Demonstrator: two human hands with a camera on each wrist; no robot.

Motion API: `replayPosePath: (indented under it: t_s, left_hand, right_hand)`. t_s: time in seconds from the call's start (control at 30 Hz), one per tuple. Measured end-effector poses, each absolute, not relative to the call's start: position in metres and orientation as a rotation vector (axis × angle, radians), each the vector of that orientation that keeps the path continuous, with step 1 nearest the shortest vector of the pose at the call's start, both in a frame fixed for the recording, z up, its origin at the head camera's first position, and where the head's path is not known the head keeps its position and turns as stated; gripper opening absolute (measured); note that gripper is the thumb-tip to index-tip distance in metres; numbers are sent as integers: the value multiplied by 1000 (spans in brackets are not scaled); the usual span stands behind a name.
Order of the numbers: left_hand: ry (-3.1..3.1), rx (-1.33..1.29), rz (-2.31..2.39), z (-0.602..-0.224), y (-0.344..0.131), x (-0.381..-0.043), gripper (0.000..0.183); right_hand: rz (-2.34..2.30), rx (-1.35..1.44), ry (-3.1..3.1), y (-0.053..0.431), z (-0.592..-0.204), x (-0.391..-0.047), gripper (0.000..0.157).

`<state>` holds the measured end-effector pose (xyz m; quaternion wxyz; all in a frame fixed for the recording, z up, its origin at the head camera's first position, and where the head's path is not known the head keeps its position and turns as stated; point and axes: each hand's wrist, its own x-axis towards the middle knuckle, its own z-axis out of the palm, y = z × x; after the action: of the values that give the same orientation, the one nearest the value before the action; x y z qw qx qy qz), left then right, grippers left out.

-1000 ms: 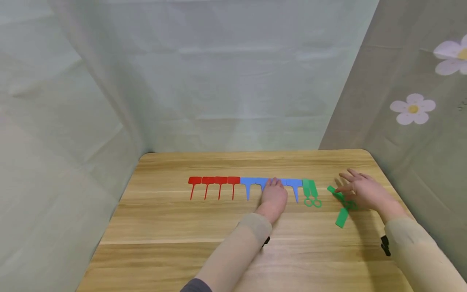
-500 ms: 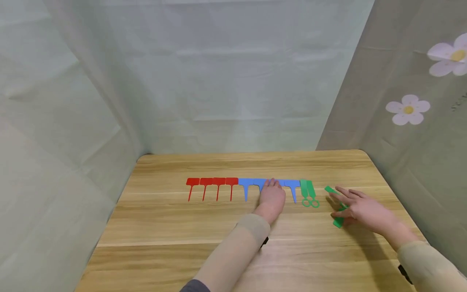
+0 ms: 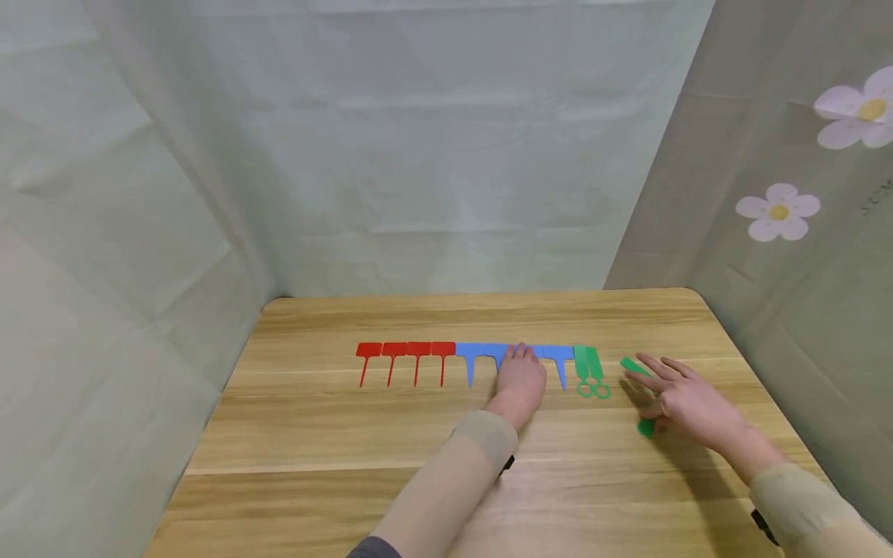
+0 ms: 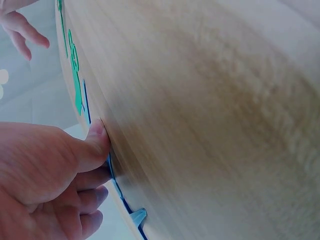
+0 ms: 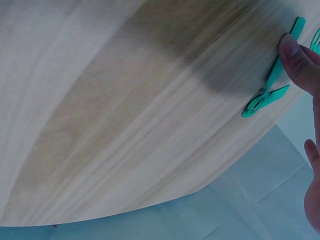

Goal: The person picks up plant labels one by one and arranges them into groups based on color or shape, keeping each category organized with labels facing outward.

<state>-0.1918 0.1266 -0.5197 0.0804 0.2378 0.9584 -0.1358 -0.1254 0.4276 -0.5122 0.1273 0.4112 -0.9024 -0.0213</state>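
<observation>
Red T-shaped plant labels (image 3: 370, 349) and blue T-shaped plant labels (image 3: 470, 350) lie edge to edge in a row on a wooden table. Two green ring-ended tags (image 3: 581, 363) continue the row on the right. My left hand (image 3: 522, 384) rests on the blue labels, its fingertips along their heads and partly covering them. Farther right, my right hand (image 3: 698, 407) is spread over two loose, crossed green tags (image 3: 633, 364). In the right wrist view its thumb (image 5: 299, 67) touches one green tag (image 5: 274, 75); the other (image 5: 276, 95) lies beside it, rings overlapping.
The wooden table (image 3: 314, 434) has rounded far corners. Pale cloth (image 3: 446, 155) hangs behind it and along both sides. Printed flowers (image 3: 778, 211) show on the right-hand cloth.
My right hand has come down and nearer over the loose green tags, its thumb now by the lower one. The left hand stays on the blue labels. The view has shifted slightly.
</observation>
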Motion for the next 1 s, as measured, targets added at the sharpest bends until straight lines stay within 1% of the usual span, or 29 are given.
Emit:
replayPosePath:
  t_s: [0.2,0.37,0.67,0.77,1.0]
  left_hand:
    - [2857,706,-423,-520,126,-192,59]
    - [2853,699,-428,-519,127,-191,57]
    - [2855,684,-408,-517,128,-191,59]
    - [2857,684,-409,-517,128,-191,56]
    - [2853,688,-408,-516,128,-192,59]
  right_hand:
    - [-76,1215,-2708,422,-506,-133,34]
    - [-61,1173,-2828,417,-502,-137,34]
    - [-65,1180,-2807,413,-502,-142,41]
    - [-54,1158,-2832,413,-502,-142,41]
    - [-46,1103,-2897,415,-502,-141,40]
